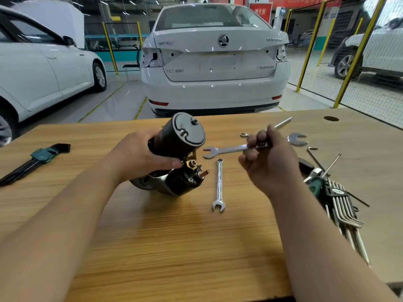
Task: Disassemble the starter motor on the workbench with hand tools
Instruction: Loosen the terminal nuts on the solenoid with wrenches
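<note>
Both hands are busy over the pale wood-grain workbench. My left hand grips the black cylindrical starter motor, thumb across the near side and fingers curled behind. The motor is tilted, its grey end cap up and facing me, its lower end with the copper stud down near the bench top; I cannot tell if it touches.

My right hand is fisted round the shank of a silver open-ended spanner. The spanner is raised and roughly level, and its jaw points left, just beside the motor but apart from it.

A second silver combination spanner lies flat between my forearms, open end toward me. A black hex-key set in a green holder lies far left. Silver hex keys in a green holder are fanned out at right, behind my right wrist. A loose spanner head lies beyond my right hand. A white saloon car is parked past the bench edge.
</note>
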### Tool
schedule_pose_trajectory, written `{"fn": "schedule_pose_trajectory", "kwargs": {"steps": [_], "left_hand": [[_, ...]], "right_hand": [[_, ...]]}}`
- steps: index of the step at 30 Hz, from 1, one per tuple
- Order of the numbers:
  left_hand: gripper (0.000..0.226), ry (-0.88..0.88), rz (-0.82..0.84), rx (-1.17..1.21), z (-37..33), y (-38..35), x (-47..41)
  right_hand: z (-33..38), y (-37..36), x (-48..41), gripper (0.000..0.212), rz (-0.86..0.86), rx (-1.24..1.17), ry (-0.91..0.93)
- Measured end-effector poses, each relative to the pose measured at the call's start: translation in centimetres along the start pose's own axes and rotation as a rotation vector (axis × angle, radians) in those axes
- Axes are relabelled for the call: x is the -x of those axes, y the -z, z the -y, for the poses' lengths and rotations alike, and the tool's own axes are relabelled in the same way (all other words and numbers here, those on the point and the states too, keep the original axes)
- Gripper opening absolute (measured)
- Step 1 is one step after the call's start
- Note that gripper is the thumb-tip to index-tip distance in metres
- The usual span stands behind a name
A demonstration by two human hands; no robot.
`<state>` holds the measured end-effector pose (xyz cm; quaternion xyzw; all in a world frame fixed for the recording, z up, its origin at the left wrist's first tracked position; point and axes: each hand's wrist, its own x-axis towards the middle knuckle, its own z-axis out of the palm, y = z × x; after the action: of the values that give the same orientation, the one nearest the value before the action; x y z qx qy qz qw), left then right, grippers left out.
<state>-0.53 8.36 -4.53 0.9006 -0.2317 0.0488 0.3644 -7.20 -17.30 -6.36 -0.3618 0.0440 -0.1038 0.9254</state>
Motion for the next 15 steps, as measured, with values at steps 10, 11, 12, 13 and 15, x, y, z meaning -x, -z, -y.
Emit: {"fn": "schedule_pose_trajectory", "kwargs": {"steps": [10, 11, 12, 13, 15], "left_hand": [[0.074, 0.006, -0.010, 0.184, -0.3, -0.3, 0.1], [0.082, 0.055, -0.027, 0.247, -0.4, -0.3, 0.2], [0.085, 0.106, -0.038, 0.291, -0.5, -0.3, 0.1], [0.083, 0.135, -0.060, 0.308, -0.7, -0.4, 0.1], [0.071, 0.138, -0.150, 0.274, -1.0, -0.8, -0.2]], "right_hand": [[-1.3, 0.7, 1.5, 0.047, 0.069, -0.144, -0.060], [-1.5, 0.6, 1.6, 0.047, 0.073, -0.139, -0.071], [-1.6, 0.5, 1.7, 0.046, 0.079, -0.130, -0.080], [-1.8, 0.4, 1.8, 0.045, 0.084, -0.116, -0.085], [-2.2, 0.3, 1.8, 0.045, 0.087, -0.088, -0.075]]}}
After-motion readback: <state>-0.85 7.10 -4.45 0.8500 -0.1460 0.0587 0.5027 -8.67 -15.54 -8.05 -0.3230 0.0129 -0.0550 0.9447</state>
